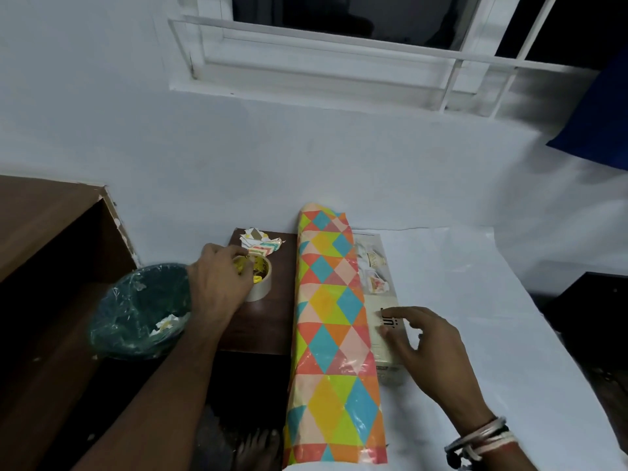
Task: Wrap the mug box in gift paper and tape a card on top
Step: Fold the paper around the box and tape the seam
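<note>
Fingers of the left hand are bending down into the hole of the tape roll, where something yellow is sitting. I cannot tell if they are pinching this yellow thing or the roll's rim. The right hand is resting with its fingers spread apart and lightly touching the top of the mug box. The box is lying flat on a white sheet. The gift paper, patterned with coloured diamonds, is lying curled along its left side and touching it. The tape roll is standing on a small dark brown table, with paper scraps just behind it. A green bin, lined with clear plastic, is standing beside this table.
</note>
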Available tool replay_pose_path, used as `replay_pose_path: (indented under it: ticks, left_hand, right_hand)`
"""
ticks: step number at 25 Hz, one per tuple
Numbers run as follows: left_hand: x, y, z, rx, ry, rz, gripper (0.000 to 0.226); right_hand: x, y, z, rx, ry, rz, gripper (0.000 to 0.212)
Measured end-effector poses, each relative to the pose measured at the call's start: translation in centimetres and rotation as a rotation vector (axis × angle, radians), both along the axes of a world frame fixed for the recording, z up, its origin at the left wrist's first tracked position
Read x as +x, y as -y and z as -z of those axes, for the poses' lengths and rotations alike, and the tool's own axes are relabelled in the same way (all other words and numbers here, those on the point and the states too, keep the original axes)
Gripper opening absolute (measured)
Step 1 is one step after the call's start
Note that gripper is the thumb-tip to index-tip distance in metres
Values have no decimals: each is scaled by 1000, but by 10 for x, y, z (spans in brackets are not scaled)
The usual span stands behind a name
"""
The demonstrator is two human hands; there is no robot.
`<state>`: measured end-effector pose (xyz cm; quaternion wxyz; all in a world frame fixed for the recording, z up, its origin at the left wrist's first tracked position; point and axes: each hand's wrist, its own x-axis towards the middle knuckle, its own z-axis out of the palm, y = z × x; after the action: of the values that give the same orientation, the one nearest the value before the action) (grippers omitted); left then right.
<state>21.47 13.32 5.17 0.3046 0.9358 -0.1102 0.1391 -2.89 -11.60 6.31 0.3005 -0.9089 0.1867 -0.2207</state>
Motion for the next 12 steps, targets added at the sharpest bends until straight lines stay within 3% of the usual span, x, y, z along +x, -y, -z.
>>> replay_pose_path:
  ticks: [2, 6, 12]
  left_hand:
    - [-22, 15, -4, -96, 45, 142, 29]
    - [-81, 59, -8, -249, -19, 503, 48]
    - [-121, 80, 1, 239, -151, 613, 96]
  right_hand:
    - [-15, 16, -1, -23, -34, 70, 19]
    - [-49, 74, 4, -267, -220, 283, 42]
    - [-102, 167, 28, -65, -418, 716, 92]
